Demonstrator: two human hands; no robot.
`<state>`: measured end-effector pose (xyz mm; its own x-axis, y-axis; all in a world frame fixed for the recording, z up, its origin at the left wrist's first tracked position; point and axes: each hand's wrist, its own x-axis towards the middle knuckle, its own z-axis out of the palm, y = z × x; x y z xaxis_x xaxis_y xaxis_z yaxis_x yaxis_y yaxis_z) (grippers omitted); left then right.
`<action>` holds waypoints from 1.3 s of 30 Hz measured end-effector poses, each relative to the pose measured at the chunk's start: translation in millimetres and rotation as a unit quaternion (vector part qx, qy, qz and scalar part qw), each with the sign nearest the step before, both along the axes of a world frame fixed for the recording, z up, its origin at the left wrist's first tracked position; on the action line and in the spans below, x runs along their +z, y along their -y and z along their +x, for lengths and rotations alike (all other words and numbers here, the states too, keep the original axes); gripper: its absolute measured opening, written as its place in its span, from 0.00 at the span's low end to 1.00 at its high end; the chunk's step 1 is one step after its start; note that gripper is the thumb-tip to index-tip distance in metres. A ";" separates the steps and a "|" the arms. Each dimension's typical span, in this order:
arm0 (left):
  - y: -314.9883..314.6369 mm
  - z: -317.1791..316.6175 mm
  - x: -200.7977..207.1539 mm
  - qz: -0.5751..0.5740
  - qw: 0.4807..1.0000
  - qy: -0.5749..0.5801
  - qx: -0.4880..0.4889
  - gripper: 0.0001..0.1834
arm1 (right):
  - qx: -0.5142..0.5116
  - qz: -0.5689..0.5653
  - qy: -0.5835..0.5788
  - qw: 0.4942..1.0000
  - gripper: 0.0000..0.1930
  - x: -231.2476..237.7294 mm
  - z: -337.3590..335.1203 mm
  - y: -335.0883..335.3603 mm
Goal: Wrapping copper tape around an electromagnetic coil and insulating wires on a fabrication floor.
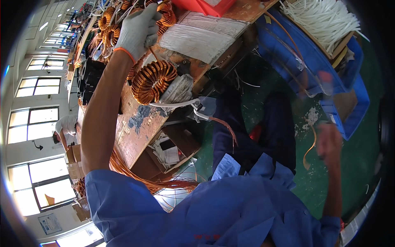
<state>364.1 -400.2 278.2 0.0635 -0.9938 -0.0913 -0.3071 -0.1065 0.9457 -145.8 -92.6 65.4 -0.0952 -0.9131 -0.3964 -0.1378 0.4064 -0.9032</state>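
Observation:
My left hand (138, 31), in a whitish glove with an orange cuff, is closed in a fist over the far end of the bench. What it grips is hidden, though a copper wire shows just below it. Nearest to it, a large ring-shaped copper coil (153, 82) rests on the bench beside a grey-white wrapped lump (177, 89). More copper coils (166, 15) lie beyond the fist. My bare right hand (330, 142) is out to the right above the floor, smeared by motion. It looks closed, but what it holds is unclear; a blurred reddish shape (325, 77) appears beyond it.
A red bin (207, 6) sits on the worn wooden bench (138, 138). At right, blue bins (284, 53) stand near a box of white tubes (323, 20). A white cable (175, 105) juts over the bench edge. Copper wires (154, 185) hang low; another person (66, 125) bends at far left.

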 end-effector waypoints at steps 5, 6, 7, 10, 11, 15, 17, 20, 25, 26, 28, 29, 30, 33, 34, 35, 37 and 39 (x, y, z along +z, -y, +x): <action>10.4 53.7 -21.2 0.006 0.995 -0.085 0.057 0.17 | 0.363 0.230 0.393 0.813 0.22 107.6 266.3 83.9; 6.8 60.4 -29.0 0.007 0.994 -0.091 0.052 0.19 | 0.296 0.250 0.511 0.767 0.23 109.5 306.4 89.1; -0.4 70.0 -33.4 0.002 0.996 -0.053 0.068 0.19 | 0.229 0.266 0.619 0.703 0.24 109.9 338.5 92.2; -4.0 88.0 -64.9 -0.038 0.986 0.119 0.107 0.22 | 0.203 0.217 0.633 0.715 0.26 104.8 373.1 126.5; -3.7 95.4 -69.1 -0.016 0.989 0.139 0.049 0.21 | 0.276 0.197 0.557 0.758 0.24 96.6 355.7 116.8; 7.9 41.3 -30.4 0.108 0.924 0.323 -0.173 0.21 | 0.388 0.228 0.313 0.836 0.21 91.2 235.0 73.9; 17.0 6.9 -15.2 0.058 0.878 0.400 -0.257 0.22 | 0.416 0.147 0.200 0.875 0.18 66.6 191.8 31.3; 17.7 -57.7 4.3 0.040 0.812 0.502 -0.294 0.23 | 0.439 0.068 -0.027 0.896 0.17 50.5 125.0 -37.3; 37.4 -89.8 -5.7 -0.134 0.767 0.593 -0.204 0.22 | 0.380 0.044 -0.201 0.902 0.15 -2.4 53.7 -153.8; 36.9 -86.4 -3.4 -0.155 0.797 0.556 -0.177 0.22 | 0.370 0.045 -0.222 0.901 0.14 -23.0 34.2 -186.2; 15.5 -76.3 20.1 -0.184 0.824 0.519 -0.131 0.20 | 0.349 0.012 -0.256 0.902 0.13 -68.7 -24.5 -252.2; 16.2 -72.8 27.8 -0.028 0.909 0.416 0.001 0.18 | 0.333 -0.012 -0.271 0.903 0.13 -81.2 -47.5 -275.7; 20.1 -60.0 34.8 -0.017 0.920 0.391 0.032 0.17 | 0.320 -0.014 -0.291 0.902 0.13 -85.9 -53.3 -281.3; 20.7 3.9 58.7 -0.093 0.878 0.469 0.036 0.23 | 0.296 0.017 -0.335 0.895 0.12 -89.5 -70.6 -315.0; 14.1 22.4 65.2 -0.138 0.844 0.518 0.026 0.27 | 0.302 0.040 -0.340 0.890 0.12 -95.6 -87.8 -339.0; 6.9 35.8 62.7 -0.183 0.804 0.566 0.016 0.31 | 0.308 0.062 -0.344 0.885 0.11 -104.6 -106.3 -358.4; -49.2 24.9 35.7 -0.455 0.509 0.709 -0.177 0.25 | 0.295 0.147 -0.377 0.866 0.12 -118.8 -137.9 -373.5; -101.8 -35.5 5.6 -0.293 0.466 0.704 -0.449 0.23 | 0.250 0.216 -0.423 0.844 0.15 -136.6 -190.6 -419.2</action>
<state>328.6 -298.4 283.8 -0.8151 -0.5056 -0.2828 -0.3390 0.8121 -0.4749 -336.4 326.5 -71.2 -0.1564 -0.7104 -0.6862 -0.9108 0.3724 -0.1779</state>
